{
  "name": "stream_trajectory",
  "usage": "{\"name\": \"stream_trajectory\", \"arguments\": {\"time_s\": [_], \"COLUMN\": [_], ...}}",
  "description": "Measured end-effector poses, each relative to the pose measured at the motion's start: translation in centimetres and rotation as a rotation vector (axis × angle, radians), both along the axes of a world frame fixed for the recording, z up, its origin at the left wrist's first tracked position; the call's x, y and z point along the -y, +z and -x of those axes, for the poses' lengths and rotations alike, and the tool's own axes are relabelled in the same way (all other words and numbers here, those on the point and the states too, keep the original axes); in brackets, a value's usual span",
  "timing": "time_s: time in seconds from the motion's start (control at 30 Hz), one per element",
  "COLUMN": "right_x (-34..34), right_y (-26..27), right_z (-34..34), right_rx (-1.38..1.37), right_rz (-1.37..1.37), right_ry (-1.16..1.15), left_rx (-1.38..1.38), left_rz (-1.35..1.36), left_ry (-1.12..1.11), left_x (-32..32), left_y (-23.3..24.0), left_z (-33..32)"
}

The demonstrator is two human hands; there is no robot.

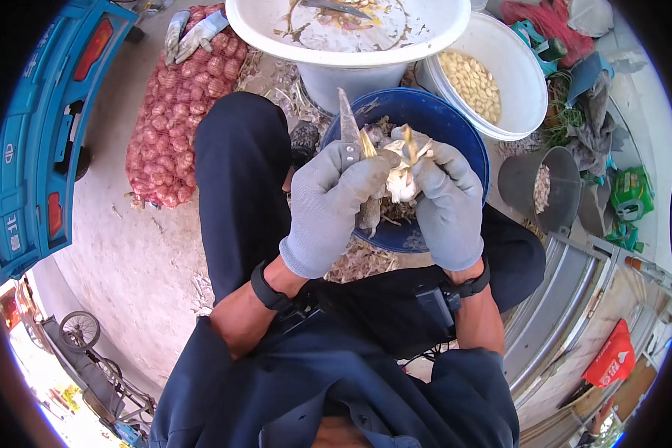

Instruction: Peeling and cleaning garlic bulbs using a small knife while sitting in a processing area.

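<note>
Both my hands wear grey-white work gloves and meet over a blue bucket (479,145). My left hand (325,196) grips a knife (347,120), its pointed blade upward and rivets showing by the fingers; the rest of its handle is hidden. A dry piece of garlic stalk (366,144) stands up beside that thumb. My right hand (451,207) pinches a garlic bulb (401,182) with pale, papery skin and a dry stem, and the left thumb reaches its near side. Inside the bucket, under the hands, lie dirty garlic scraps and roots (397,210), partly covered.
A white basin (347,56) sits beyond the bucket. To its right, a white bucket (523,95) holds peeled garlic cloves (470,84). A red mesh sack (171,120) of garlic bulbs lies left, gloves (196,36) on top. A dark bucket (509,179) stands right; a blue vehicle (61,140) far left.
</note>
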State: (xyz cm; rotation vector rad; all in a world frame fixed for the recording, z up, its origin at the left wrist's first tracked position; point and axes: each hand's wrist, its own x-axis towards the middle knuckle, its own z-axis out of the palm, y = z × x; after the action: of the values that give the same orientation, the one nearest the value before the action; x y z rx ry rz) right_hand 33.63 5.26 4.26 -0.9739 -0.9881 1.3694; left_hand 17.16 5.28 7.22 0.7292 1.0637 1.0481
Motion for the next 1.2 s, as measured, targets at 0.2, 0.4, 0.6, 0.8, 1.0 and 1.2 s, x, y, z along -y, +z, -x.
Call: {"name": "stream_trajectory", "arguments": {"time_s": [0.2, 0.4, 0.6, 0.8, 1.0, 1.2], "right_x": [-0.5, -0.7, -1.5, -1.9, -4.0, -5.6], "right_y": [0.9, 0.7, 1.1, 1.5, 0.5, -0.6], "right_z": [0.0, -0.3, -2.8, -2.7, -1.6, 0.1], "right_rx": [-0.498, -0.144, -0.192, -0.024, 0.108, 0.341], "right_rz": [0.258, 0.197, 0.181, 0.416, 0.531, 0.282], "right_ry": [0.025, -0.136, -0.092, 0.152, 0.363, 0.309], "left_rx": [0.182, 0.052, -0.139, -0.355, -0.339, -0.445], "left_rz": [0.129, 0.112, 0.148, -0.086, -0.072, -0.119], "left_ry": [0.038, -0.07, -0.428, -0.287, -0.407, -0.173], "left_x": [0.2, 0.9, 0.9, -3.5, -7.0, -6.7], "left_y": [0.5, 0.8, 0.0, -0.3, -2.8, -3.5], "left_z": [1.0, 1.0, 2.5, 1.2, 1.3, 2.3]}}
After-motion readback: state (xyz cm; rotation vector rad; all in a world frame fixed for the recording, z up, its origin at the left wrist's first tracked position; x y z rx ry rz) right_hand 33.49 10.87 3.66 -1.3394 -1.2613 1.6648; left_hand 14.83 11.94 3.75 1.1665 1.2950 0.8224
